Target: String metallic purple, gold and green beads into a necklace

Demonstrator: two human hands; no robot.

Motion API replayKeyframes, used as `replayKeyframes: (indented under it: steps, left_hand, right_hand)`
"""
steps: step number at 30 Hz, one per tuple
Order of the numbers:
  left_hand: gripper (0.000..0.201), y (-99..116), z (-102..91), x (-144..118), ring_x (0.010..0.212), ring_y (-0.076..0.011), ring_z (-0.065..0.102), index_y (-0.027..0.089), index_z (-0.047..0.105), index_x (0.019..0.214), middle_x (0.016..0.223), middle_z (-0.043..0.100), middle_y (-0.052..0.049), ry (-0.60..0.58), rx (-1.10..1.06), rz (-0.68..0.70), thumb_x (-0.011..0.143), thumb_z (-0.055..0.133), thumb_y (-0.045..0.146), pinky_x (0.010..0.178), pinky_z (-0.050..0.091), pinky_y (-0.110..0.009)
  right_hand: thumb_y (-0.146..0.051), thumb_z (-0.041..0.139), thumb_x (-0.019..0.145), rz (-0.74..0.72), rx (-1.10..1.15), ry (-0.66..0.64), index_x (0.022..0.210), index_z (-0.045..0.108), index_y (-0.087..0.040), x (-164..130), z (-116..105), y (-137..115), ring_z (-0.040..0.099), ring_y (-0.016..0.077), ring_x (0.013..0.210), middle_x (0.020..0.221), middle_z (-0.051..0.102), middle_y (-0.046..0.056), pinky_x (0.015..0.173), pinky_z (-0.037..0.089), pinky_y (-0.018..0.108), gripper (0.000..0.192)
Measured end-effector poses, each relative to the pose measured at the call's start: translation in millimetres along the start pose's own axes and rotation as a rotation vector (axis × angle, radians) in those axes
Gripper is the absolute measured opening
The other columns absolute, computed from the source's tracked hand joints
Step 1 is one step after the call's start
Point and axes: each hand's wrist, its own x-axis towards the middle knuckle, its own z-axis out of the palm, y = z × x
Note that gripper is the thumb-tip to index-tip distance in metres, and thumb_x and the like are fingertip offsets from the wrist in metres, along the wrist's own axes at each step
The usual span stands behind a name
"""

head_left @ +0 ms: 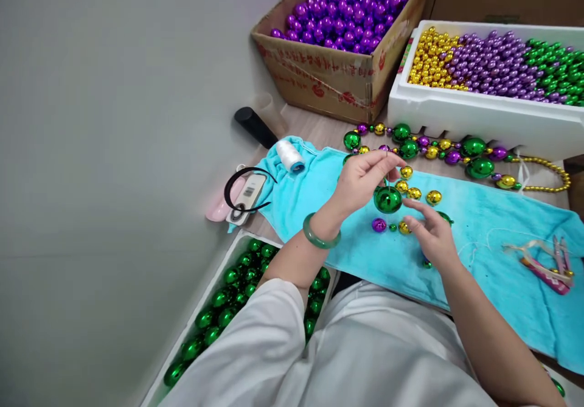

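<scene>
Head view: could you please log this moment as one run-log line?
left hand: pinching above green bead | right hand: open, over gold bead | surface: blue towel | nearby: purple bead

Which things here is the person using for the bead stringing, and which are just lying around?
In use:
left hand
right hand
large shiny green bead
small gold beads
turquoise towel

Lying about:
white thread spool
black cylinder
cardboard box of purple beads

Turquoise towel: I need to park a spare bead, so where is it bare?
The turquoise towel is bare between the right hand and the tools. It is crowded around the large green bead and near the left hand.
</scene>
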Motion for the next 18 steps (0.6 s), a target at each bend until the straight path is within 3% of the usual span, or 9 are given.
replayKeyframes:
  steps: [2, 5, 9, 13, 18]
  left_hand:
    - [0.024, 13, 1.5, 8, 0.066, -0.0098, 0.060, 0.016, 0.073, 0.082, 0.067, 0.064, -0.001, -0.023, -0.023, 0.011, 0.084, 0.064, 0.039, 0.055, 0.044, -0.017]
    - [0.027, 24, 8.1, 16, 0.063, -0.0085, 0.061, 0.015, 0.070, 0.083, 0.066, 0.063, 0.000, -0.077, -0.055, 0.041, 0.085, 0.062, 0.041, 0.055, 0.045, -0.017]
    - [0.033, 26, 16.6, 21, 0.063, -0.0078, 0.061, 0.014, 0.069, 0.087, 0.067, 0.063, -0.001, -0.105, -0.008, 0.141, 0.087, 0.059, 0.046, 0.055, 0.047, -0.017]
    - [0.038, 15, 14.5, 25, 0.070, -0.0090, 0.062, 0.016, 0.069, 0.098, 0.076, 0.066, -0.003, -0.107, 0.017, 0.157, 0.089, 0.053, 0.050, 0.057, 0.049, -0.017]
    - [0.044, -18, 4.9, 20, 0.082, -0.0115, 0.063, 0.016, 0.068, 0.111, 0.105, 0.069, -0.009, -0.169, 0.129, 0.031, 0.091, 0.049, 0.050, 0.056, 0.047, -0.017]
  right_hand:
    - [-0.037, 0.067, 0.079, -0.043, 0.057, 0.061, 0.111, 0.065, -0.020, 9, 3, -11, 0.062, 0.0207, 0.099, 0.121, 0.064, 0.010, 0.063, 0.050, 0.027, 0.037]
    - [-0.035, 0.070, 0.076, -0.064, 0.239, -0.001, 0.114, 0.062, -0.022, 21, 10, -25, 0.063, 0.0144, 0.072, 0.117, 0.065, 0.009, 0.046, 0.044, 0.023, 0.041]
    - [-0.034, 0.070, 0.077, -0.016, 0.387, -0.051, 0.092, 0.067, -0.019, 29, 16, -31, 0.057, 0.0110, 0.054, 0.076, 0.068, 0.003, 0.041, 0.041, 0.022, 0.021]
    - [-0.030, 0.070, 0.078, -0.013, 0.465, -0.023, 0.082, 0.067, -0.019, 28, 12, -26, 0.053, 0.0089, 0.051, 0.061, 0.060, -0.002, 0.043, 0.043, 0.021, 0.012]
    - [-0.028, 0.069, 0.079, -0.035, 0.450, -0.009, 0.082, 0.066, -0.019, 30, 3, -22, 0.050, 0.0077, 0.049, 0.059, 0.058, -0.003, 0.042, 0.039, 0.020, 0.010]
